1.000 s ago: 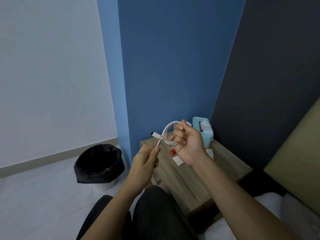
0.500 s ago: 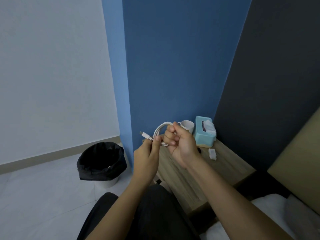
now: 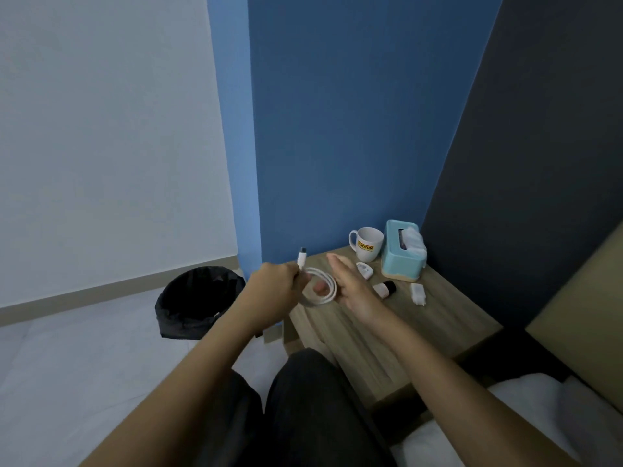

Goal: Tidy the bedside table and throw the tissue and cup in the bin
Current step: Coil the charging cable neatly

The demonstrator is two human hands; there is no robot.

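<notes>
My left hand [image 3: 273, 294] grips a white cable [image 3: 325, 298] just below its plug, which points up. The rest of the cable forms a coil against my right hand [image 3: 354, 288]; one finger pokes through the loop while the other fingers are stretched out. Both hands hover over the left front of the wooden bedside table [image 3: 387, 335]. At the back of the table stand a white mug [image 3: 367, 244] with a yellow logo and a teal tissue box [image 3: 403, 254] with a tissue sticking out. A black-lined bin [image 3: 199, 301] sits on the floor to the left.
On the table lie a small white object [image 3: 364, 269], a small white bottle with a black cap [image 3: 384, 289] and a white charger plug [image 3: 418, 293]. Blue wall behind, dark wall and beige headboard [image 3: 580, 308] to the right, white bedding [image 3: 505, 416] at lower right.
My hands dropped lower toward the table. The right hand went from a closed grip on the coil to stretched fingers, and the left hand now grips the cable near the plug. The mug came into view.
</notes>
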